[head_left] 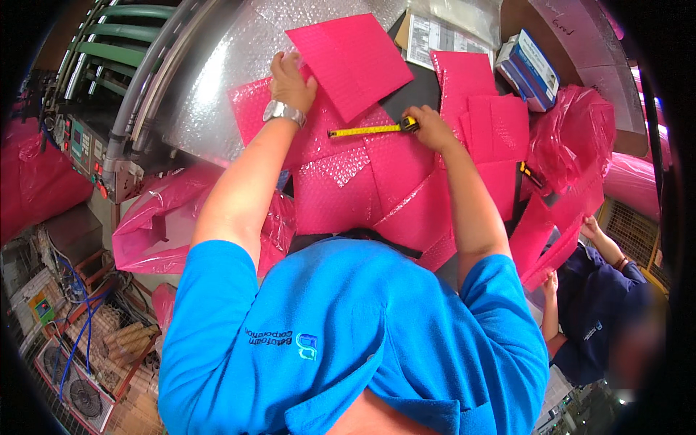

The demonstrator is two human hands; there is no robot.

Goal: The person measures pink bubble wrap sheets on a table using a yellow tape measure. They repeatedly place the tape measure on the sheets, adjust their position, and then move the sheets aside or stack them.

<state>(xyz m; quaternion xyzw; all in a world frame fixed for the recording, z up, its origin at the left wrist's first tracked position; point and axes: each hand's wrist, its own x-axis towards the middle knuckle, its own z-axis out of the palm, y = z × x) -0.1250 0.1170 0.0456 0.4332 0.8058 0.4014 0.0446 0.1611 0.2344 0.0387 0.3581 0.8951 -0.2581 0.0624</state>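
My left hand [292,85], with a silver watch on its wrist, is closed at the left edge of a square pink bubble-wrap sheet [351,65]. That sheet lies tilted over other pink bubble-wrap pieces [337,192]; where my fingertips meet it is partly hidden. In my right hand [433,129] is a black-and-yellow tape measure [409,124]. Its yellow blade [362,131] runs out leftward across the pink pieces, below the tilted sheet, and the blade's end lies below my left hand.
Stacked pink pieces [496,127] lie to the right, near a second tape measure [531,175], a blue-and-white box [528,69] and crumpled pink wrap [573,138]. A machine control panel [83,148] stands left. At lower right, a co-worker [591,312] handles pink wrap.
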